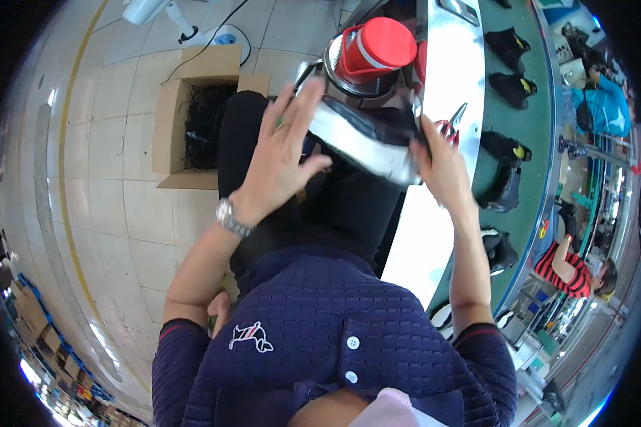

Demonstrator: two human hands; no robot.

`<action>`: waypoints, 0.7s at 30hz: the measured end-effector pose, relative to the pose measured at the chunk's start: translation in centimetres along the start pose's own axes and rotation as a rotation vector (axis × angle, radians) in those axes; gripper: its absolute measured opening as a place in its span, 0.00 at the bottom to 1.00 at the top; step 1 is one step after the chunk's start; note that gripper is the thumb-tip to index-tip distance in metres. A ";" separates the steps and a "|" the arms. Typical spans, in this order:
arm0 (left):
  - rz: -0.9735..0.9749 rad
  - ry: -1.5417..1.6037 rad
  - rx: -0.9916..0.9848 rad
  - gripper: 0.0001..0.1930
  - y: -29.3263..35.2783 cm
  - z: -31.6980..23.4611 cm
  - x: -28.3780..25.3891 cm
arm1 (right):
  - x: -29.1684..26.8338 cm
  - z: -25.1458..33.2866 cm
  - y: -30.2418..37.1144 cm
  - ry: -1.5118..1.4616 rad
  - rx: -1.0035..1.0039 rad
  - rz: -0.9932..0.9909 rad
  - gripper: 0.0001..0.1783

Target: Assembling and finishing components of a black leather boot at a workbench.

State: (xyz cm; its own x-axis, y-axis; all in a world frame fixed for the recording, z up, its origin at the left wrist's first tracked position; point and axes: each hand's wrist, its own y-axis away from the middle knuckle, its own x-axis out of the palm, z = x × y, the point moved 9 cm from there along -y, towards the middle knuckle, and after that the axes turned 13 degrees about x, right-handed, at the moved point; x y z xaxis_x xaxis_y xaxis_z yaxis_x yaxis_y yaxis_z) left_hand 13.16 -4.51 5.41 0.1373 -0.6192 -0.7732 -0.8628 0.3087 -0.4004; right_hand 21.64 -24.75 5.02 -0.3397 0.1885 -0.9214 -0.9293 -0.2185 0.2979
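A shoe with a black upper and a thick white sole (pixel 360 146) is tilted above my lap, smeared by motion. At its right end my right hand (pixel 443 167) is closed round it, with some fingers hidden. Beside that hand a small shiny piece (pixel 415 107) is too blurred to name. My left hand (pixel 281 160) is at the shoe's left end, fingers stretched and thumb apart; whether it touches the shoe I cannot tell. Red-handled scissors (pixel 451 128) lie on the metal bench just beyond my right hand.
A red lidded jug (pixel 384 46) stands in a round metal basket (pixel 335 60) ahead. At left, an open cardboard box (pixel 167 135) contains black strands. The metal bench (pixel 427 242) borders a green conveyor (pixel 488 117) carrying several black shoes. Two people sit beyond it.
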 end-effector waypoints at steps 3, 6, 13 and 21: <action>-0.086 0.594 -0.520 0.56 7.2 1.0 2.5 | 2.1 0.6 5.2 -0.331 0.126 0.334 0.29; -0.232 0.694 -0.710 0.36 11.6 0.7 3.0 | 3.8 3.4 7.9 -0.450 0.130 0.529 0.31; -0.430 0.274 -0.588 0.16 12.5 1.9 -2.0 | 3.8 10.2 8.3 -0.252 -0.192 0.624 0.32; -0.228 0.548 -0.730 0.15 14.3 3.0 0.1 | 3.5 16.3 7.9 0.195 -0.367 0.726 0.34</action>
State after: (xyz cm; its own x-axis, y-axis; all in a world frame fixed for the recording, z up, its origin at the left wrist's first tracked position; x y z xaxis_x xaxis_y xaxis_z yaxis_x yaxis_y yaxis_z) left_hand 2.34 2.02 -1.89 0.2525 -0.9197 -0.3007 -0.9605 -0.2758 0.0372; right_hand 10.74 -10.23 8.19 -0.7731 -0.2813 -0.5685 -0.3712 -0.5261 0.7651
